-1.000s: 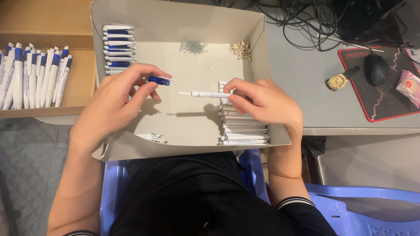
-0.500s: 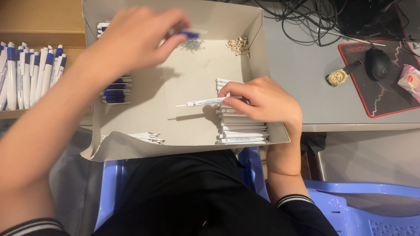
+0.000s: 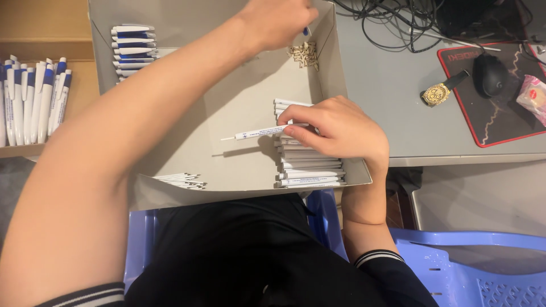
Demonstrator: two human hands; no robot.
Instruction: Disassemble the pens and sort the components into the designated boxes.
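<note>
**While R hand pinches a pen barrel, L reaches to the springs**

R hand (image 3: 335, 128) pinches white pen barrel (image 3: 259, 133) w/ fingertips, held level above the barrel stack (image 3: 310, 165) inside cardboard box (image 3: 239, 96). L hand (image 3: 278, 20), fingers curled round a blue pen part (image 3: 306, 31), sits just beside the small springs (image 3: 303, 54) at box's far corner.

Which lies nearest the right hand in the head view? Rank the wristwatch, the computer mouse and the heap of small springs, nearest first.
From the right hand:
1. Heap of small springs, above it in the far corner of the cardboard box.
2. Wristwatch, to its right on the grey desk.
3. Computer mouse, farther right on the black mat.
</note>
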